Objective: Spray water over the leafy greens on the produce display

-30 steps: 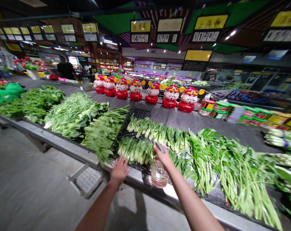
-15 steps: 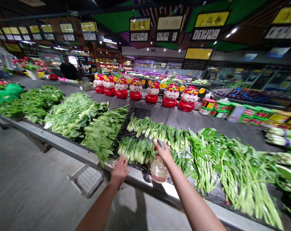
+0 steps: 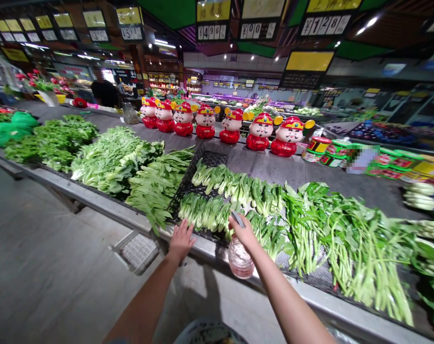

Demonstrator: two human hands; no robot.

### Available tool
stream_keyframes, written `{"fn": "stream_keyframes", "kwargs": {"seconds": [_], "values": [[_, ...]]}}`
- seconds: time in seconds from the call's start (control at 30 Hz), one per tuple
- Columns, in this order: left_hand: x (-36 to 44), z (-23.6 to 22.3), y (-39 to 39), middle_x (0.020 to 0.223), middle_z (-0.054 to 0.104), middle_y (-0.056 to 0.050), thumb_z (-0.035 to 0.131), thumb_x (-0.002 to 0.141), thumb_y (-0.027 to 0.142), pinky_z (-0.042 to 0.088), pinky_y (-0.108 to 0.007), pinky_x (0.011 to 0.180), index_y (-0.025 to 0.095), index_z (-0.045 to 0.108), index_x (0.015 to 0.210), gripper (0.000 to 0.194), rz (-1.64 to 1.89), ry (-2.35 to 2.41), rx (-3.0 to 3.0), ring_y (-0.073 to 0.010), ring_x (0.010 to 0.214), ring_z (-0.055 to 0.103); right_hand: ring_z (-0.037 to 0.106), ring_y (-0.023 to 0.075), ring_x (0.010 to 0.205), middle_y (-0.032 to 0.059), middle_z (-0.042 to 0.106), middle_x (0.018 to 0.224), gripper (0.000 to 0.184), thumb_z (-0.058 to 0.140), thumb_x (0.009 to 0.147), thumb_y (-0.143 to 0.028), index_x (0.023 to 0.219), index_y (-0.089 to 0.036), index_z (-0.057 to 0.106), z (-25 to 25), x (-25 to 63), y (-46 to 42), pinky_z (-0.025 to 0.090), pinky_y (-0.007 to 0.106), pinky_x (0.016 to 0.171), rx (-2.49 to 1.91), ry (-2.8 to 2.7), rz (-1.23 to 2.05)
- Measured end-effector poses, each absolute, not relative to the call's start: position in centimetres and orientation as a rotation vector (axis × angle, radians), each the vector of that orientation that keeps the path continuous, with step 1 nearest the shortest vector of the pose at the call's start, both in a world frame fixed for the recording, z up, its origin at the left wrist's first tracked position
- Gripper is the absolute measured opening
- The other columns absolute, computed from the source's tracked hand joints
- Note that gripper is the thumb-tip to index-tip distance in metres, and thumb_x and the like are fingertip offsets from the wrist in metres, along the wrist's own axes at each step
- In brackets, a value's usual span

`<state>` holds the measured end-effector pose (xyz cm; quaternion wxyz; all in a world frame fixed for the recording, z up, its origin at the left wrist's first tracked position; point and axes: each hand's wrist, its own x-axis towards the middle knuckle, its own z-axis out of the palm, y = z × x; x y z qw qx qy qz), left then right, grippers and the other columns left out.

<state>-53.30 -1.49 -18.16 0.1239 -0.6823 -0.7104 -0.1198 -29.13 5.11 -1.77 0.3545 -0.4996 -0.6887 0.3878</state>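
Observation:
My right hand (image 3: pixel 244 232) grips a clear plastic spray bottle (image 3: pixel 240 258) with a grey trigger head, holding it over the stall's metal front edge (image 3: pixel 217 253). Pinkish liquid shows low in the bottle. My left hand (image 3: pixel 181 240) is open, fingers spread, at that edge, touching or almost touching the stems of pale green bok choy (image 3: pixel 202 212). The bok choy lies in rows on a black plastic crate (image 3: pixel 199 181). Long-stemmed leafy greens (image 3: pixel 349 239) lie to the right of my right hand.
Heaped leafy greens (image 3: pixel 113 157) fill the stall's left side. Red-and-white figurines (image 3: pixel 260 133) stand in a row along the back, beside stacked packaged goods. A floor grate (image 3: pixel 138 251) lies below the stall. A dark-clothed person (image 3: pixel 105 93) stands beyond it, under hanging price signs.
My view has tilted down, so the stall sits higher in the picture and a rounded object shows at the bottom edge. Both hands stay in about the same place.

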Motion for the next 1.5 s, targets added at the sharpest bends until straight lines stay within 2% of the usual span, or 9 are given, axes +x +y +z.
{"fn": "stream_keyframes", "kwargs": {"seconds": [0.17,0.37,0.7,0.83,0.93,1.13,1.33,1.4,1.5], "values": [[-53.3,-18.0,-1.5,0.147,0.031,-0.012,0.041,0.086,0.040,0.021,-0.049,0.110,0.018,0.038,0.137,0.056,-0.333,-2.093,-2.000,-0.0270,0.137,0.023,0.058,0.0162,0.056,0.0015,0.060,0.059,0.034,0.048,0.080,-0.048,0.080,-0.017,0.060,-3.9,-28.7,4.1,0.047,0.029,0.053,-1.340,-1.749,1.128],[-53.1,-17.8,-2.0,0.148,0.027,-0.013,0.041,0.086,0.040,0.023,-0.049,0.109,0.016,0.033,0.140,0.059,-0.346,-2.069,-1.976,-0.0283,0.137,0.023,0.060,0.0177,0.061,0.0059,0.065,0.069,0.036,0.049,0.078,-0.051,0.077,-0.017,0.059,-3.4,-29.2,3.0,0.046,0.029,0.054,-1.282,-1.765,1.175],[-53.1,-17.5,-3.3,0.148,0.029,-0.012,0.041,0.087,0.039,0.024,-0.048,0.109,0.020,0.030,0.141,0.058,-0.370,-2.016,-1.942,-0.0279,0.137,0.025,0.058,0.0176,0.061,0.0026,0.060,0.060,0.036,0.046,0.080,-0.051,0.067,-0.020,0.060,-4.6,-30.6,2.0,0.046,0.029,0.059,-1.270,-1.883,1.130],[-53.0,-17.3,-3.4,0.148,0.029,-0.011,0.041,0.087,0.038,0.025,-0.048,0.109,0.020,0.030,0.141,0.058,-0.353,-2.045,-1.952,-0.0273,0.137,0.024,0.059,0.0183,0.062,0.0033,0.062,0.065,0.036,0.047,0.080,-0.051,0.081,-0.018,0.063,-4.1,-29.8,1.2,0.047,0.030,0.060,-1.259,-1.846,1.154],[-52.8,-17.2,-3.4,0.148,0.029,-0.011,0.041,0.087,0.038,0.024,-0.047,0.109,0.020,0.031,0.141,0.057,-0.351,-2.082,-1.957,-0.0271,0.137,0.023,0.061,0.0201,0.070,0.0047,0.065,0.072,0.037,0.049,0.079,-0.050,0.090,-0.018,0.064,-3.1,-29.2,0.6,0.048,0.032,0.067,-1.207,-1.817,1.159],[-52.5,-17.5,-3.1,0.149,0.027,-0.011,0.039,0.087,0.039,0.022,-0.048,0.110,0.019,0.030,0.141,0.059,-0.388,-2.117,-1.946,-0.0277,0.138,0.021,0.060,0.0202,0.074,0.0043,0.064,0.074,0.035,0.047,0.080,-0.051,0.085,-0.020,0.063,-1.9,-28.6,-0.1,0.047,0.033,0.071,-1.194,-1.873,1.128],[-52.3,-17.4,-3.2,0.148,0.028,-0.013,0.037,0.087,0.040,0.022,-0.049,0.110,0.016,0.029,0.141,0.060,-0.389,-2.138,-1.952,-0.0285,0.138,0.022,0.057,0.0186,0.063,0.0022,0.059,0.062,0.036,0.046,0.081,-0.051,0.066,-0.020,0.057,-3.1,-27.6,-0.7,0.047,0.032,0.063,-1.268,-1.910,1.171],[-52.1,-17.3,-3.2,0.148,0.027,-0.015,0.037,0.087,0.040,0.021,-0.049,0.110,0.015,0.030,0.141,0.060,-0.384,-2.138,-1.956,-0.0284,0.138,0.021,0.058,0.0187,0.062,0.0021,0.059,0.062,0.036,0.046,0.081,-0.052,0.069,-0.020,0.059,-3.6,-26.7,-0.8,0.047,0.032,0.062,-1.283,-1.888,1.171],[-51.8,-17.5,-3.1,0.149,0.026,-0.016,0.036,0.087,0.040,0.020,-0.049,0.110,0.013,0.032,0.140,0.060,-0.383,-2.135,-1.934,-0.0284,0.138,0.020,0.060,0.0207,0.068,0.0040,0.063,0.068,0.038,0.047,0.080,-0.053,0.083,-0.019,0.064,-3.9,-25.0,-0.9,0.048,0.033,0.062,-1.311,-1.817,1.170]]}}
